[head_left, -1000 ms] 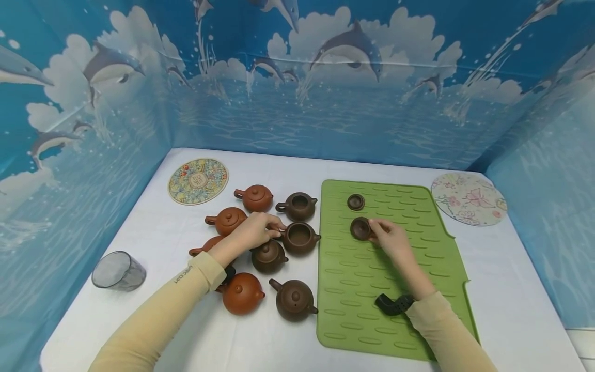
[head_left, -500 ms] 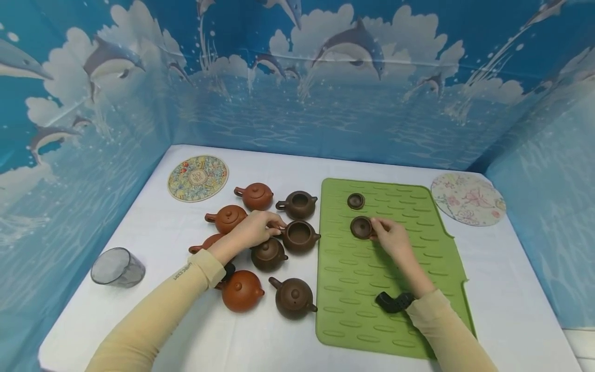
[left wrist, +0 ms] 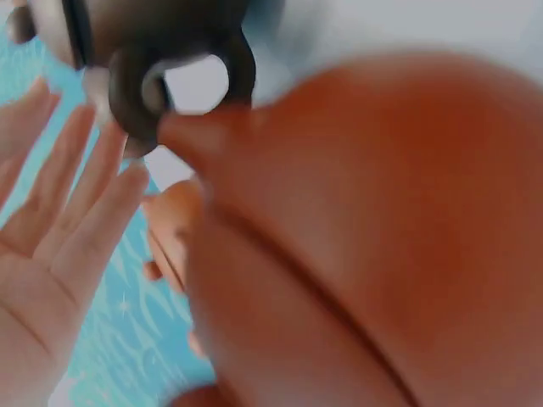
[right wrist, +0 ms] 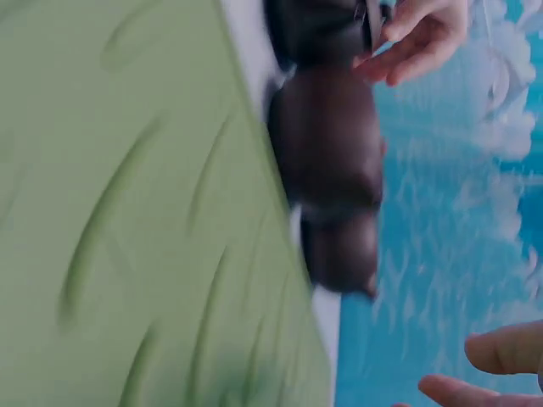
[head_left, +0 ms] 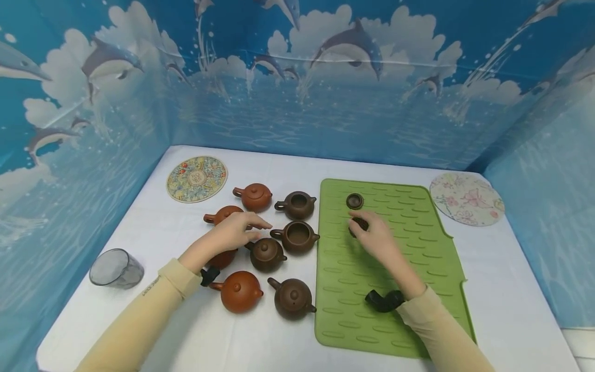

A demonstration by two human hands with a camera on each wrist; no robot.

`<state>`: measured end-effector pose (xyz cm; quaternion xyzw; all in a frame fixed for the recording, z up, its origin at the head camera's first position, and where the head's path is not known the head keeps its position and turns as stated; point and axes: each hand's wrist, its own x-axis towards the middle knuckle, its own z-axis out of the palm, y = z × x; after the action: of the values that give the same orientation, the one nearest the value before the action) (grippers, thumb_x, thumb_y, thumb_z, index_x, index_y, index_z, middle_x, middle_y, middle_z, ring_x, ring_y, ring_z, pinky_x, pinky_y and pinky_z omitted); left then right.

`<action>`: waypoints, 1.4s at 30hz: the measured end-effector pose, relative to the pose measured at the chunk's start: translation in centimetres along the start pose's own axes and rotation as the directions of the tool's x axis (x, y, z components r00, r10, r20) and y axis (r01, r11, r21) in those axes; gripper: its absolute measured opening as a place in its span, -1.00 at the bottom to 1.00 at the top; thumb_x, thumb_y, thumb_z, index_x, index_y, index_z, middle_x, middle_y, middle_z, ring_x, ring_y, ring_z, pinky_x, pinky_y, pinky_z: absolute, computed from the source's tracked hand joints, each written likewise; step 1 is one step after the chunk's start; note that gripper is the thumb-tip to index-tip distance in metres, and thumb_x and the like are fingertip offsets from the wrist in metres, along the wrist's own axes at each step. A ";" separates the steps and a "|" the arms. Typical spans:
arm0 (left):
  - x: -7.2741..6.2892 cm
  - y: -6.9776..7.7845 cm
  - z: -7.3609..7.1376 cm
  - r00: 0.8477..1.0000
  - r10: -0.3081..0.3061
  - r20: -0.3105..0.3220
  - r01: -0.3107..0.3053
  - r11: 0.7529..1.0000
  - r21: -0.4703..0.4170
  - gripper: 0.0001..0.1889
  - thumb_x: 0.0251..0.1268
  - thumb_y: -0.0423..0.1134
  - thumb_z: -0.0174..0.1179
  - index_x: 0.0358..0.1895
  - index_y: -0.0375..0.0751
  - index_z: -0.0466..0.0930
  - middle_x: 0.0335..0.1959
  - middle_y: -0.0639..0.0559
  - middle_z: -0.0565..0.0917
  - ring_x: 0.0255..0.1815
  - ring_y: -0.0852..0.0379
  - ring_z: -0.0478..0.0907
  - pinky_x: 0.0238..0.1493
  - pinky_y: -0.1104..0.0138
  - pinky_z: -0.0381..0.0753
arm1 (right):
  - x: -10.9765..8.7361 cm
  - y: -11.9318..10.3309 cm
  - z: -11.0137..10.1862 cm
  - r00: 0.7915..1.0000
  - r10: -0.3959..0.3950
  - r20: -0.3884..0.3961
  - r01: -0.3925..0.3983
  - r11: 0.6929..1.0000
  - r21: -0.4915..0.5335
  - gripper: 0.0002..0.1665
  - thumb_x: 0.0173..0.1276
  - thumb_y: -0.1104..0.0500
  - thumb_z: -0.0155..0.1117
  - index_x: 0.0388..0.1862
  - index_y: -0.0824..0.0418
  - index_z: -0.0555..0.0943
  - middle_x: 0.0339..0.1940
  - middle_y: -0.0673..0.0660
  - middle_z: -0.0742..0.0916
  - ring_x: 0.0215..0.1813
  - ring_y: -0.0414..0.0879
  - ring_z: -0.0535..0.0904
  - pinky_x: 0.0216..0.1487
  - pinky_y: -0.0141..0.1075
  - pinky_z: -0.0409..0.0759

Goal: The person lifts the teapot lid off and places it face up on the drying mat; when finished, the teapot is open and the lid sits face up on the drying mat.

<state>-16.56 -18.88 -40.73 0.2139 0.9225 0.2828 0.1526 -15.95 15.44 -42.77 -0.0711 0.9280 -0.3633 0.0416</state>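
My left hand [head_left: 232, 231] has its fingers extended above the brown lidded teapot [head_left: 267, 254] and a reddish teapot [head_left: 228, 213]. In the left wrist view the fingers of that hand [left wrist: 64, 199] are spread, with nothing between them, beside a dark teapot's handle. Two lidless brown teapots, the middle one [head_left: 298, 237] and the back one [head_left: 299, 205], stand to its right. Over the green mat [head_left: 400, 274], my right hand [head_left: 377, 240] reaches across a small brown lid [head_left: 359, 226], partly hiding it. Its fingers [right wrist: 501, 348] stand apart in the right wrist view. Another lid [head_left: 355, 201] lies farther back.
More lidded teapots stand nearby: a brown one [head_left: 294, 298] and an orange one [head_left: 240, 292] in front, a reddish one [head_left: 256, 197] behind. A glass [head_left: 117, 269] stands at left. Round patterned mats lie at back left [head_left: 197, 179] and back right [head_left: 467, 199].
My left hand has let go of the middle lidless teapot's handle and moved left. My right hand has shifted left over the lid, its fingers loosening from the lid's edge.
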 end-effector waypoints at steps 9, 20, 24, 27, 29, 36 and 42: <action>-1.9 -1.6 0.1 1.000 -0.001 0.024 0.001 1.000 0.008 -0.66 0.21 -0.35 0.35 0.08 -0.14 0.70 0.00 0.00 0.74 0.10 0.00 0.63 0.15 0.09 0.60 | -0.2 -5.5 2.3 0.989 -0.143 -0.047 0.141 0.989 -0.047 -0.57 0.44 0.11 0.21 0.19 0.30 0.60 0.27 0.32 0.60 0.41 0.29 0.37 0.46 0.43 -0.21; -1.6 -1.9 0.8 0.997 0.074 -0.020 -0.074 0.997 0.016 -0.74 0.16 -0.47 0.34 -0.08 -0.17 0.75 -0.24 0.04 0.78 -0.15 0.13 0.69 -0.09 0.25 0.69 | 0.0 -9.9 5.8 0.938 -0.319 0.137 0.318 0.948 0.032 -0.67 0.41 0.14 0.27 0.09 0.22 0.67 0.09 0.16 0.71 0.21 0.07 0.59 0.27 -0.03 0.52; -1.6 -1.8 0.8 0.998 0.061 -0.017 -0.061 0.998 0.003 -0.75 0.15 -0.45 0.36 -0.10 -0.17 0.76 -0.28 0.06 0.77 -0.20 0.17 0.69 -0.14 0.31 0.69 | 0.5 -10.3 7.1 0.915 -0.351 0.198 0.347 0.936 0.057 -0.67 0.39 0.13 0.30 0.09 0.19 0.67 0.08 0.12 0.72 0.21 0.01 0.60 0.24 -0.10 0.56; -1.6 -1.6 0.8 0.999 0.036 -0.002 -0.036 0.999 -0.010 -0.75 0.16 -0.41 0.37 -0.08 -0.16 0.75 -0.27 0.08 0.77 -0.20 0.18 0.69 -0.14 0.33 0.68 | 0.7 -10.2 7.9 0.894 -0.385 0.229 0.380 0.923 0.064 -0.67 0.36 0.12 0.34 0.08 0.16 0.68 0.07 0.09 0.73 0.20 -0.04 0.61 0.23 -0.13 0.57; -1.7 -1.5 0.8 0.999 0.033 -0.001 -0.033 0.999 -0.011 -0.76 0.17 -0.40 0.37 -0.07 -0.16 0.75 -0.27 0.08 0.77 -0.21 0.18 0.69 -0.15 0.34 0.68 | 0.8 -10.2 8.2 0.880 -0.409 0.239 0.405 0.912 0.069 -0.68 0.35 0.12 0.36 0.06 0.14 0.69 0.04 0.07 0.75 0.16 -0.05 0.62 0.18 -0.15 0.59; -1.7 -1.6 0.9 0.999 0.047 0.002 -0.047 0.999 -0.019 -0.75 0.16 -0.37 0.38 -0.07 -0.16 0.75 -0.28 0.08 0.78 -0.21 0.19 0.70 -0.14 0.34 0.69 | 1.1 -10.2 8.3 0.844 -0.449 0.292 0.447 0.891 0.076 -0.74 0.33 0.16 0.37 -0.01 0.12 0.72 -0.02 0.04 0.76 0.09 -0.08 0.64 0.10 -0.20 0.61; -1.8 -1.9 1.0 0.998 0.057 -0.001 -0.057 0.998 -0.036 -0.75 0.14 -0.37 0.39 -0.09 -0.17 0.76 -0.27 0.07 0.78 -0.19 0.18 0.71 -0.12 0.35 0.69 | 1.5 -10.2 8.5 0.826 -0.473 0.306 0.478 0.876 0.063 -0.77 0.30 0.15 0.40 -0.06 0.11 0.74 -0.06 0.01 0.77 0.04 -0.12 0.65 0.05 -0.31 0.61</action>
<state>-15.16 -20.73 -42.30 0.2374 0.9109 0.3033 0.1483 -15.32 2.10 -42.09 -0.3568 0.8654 -0.3385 0.0955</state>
